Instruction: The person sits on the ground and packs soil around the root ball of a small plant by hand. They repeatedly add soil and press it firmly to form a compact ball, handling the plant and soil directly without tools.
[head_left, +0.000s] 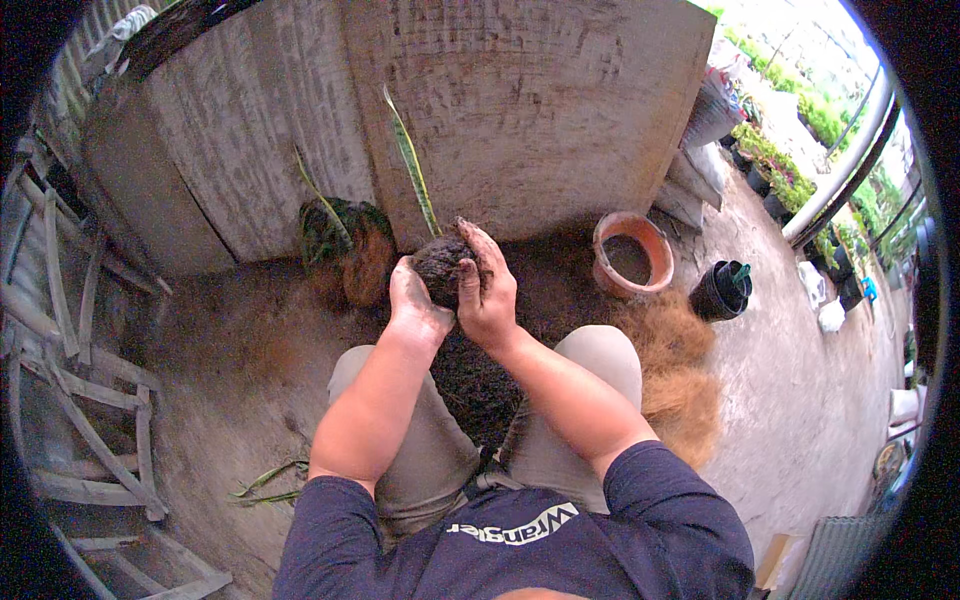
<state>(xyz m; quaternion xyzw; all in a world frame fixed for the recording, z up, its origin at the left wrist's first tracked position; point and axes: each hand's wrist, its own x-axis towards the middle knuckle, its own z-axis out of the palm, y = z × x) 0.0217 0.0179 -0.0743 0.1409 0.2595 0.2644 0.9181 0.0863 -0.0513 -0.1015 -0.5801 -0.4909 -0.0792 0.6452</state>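
Note:
Both hands cup a dark ball of soil or fibre (442, 262) in front of my knees. My left hand (417, 296) supports it from the left and below. Against its right side presses my right hand (489, 289), with soil smeared on the fingers. A single variegated snake plant leaf (409, 154) rises upright from the ball; its base is hidden inside. To the left, another leaf (326, 199) stands by a brown fibrous ball (367, 262) near the wall panel. Dark loose soil (476, 382) lies on the ground between my legs.
A terracotta pot (660, 259) and stacked black plastic pots (721, 291) stand to the right, beside brown coconut-like fibre (671, 367). Corrugated panels (525, 112) rise in front. Wooden frames (90, 390) line the left side. Cut leaves (270, 484) lie on the floor at lower left.

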